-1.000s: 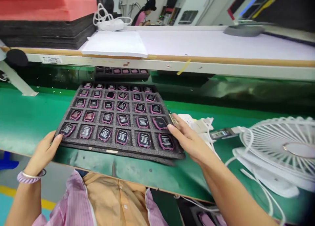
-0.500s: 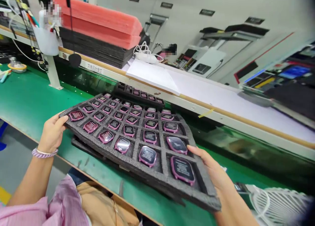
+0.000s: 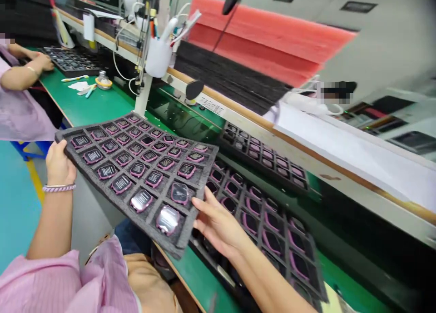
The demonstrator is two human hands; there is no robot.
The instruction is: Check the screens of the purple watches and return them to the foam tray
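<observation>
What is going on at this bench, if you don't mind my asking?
A person is holding up a grey foam tray of pink-framed watch-like devices with their left hand and right hand. The tray is tilted above a second filled tray on the green bench. Further along, a co-worker's hands rest at another tray.

From where I'm watching, I can see a teal floor (image 3: 15, 217) with a yellow line (image 3: 36, 186) across it and a blue stool (image 3: 30, 149) beside the long green surface (image 3: 91, 99). Above runs a white shelf (image 3: 299, 144) with a wooden edge, and a pale wall (image 3: 384, 45) carries small dark plaques (image 3: 358, 6).
</observation>
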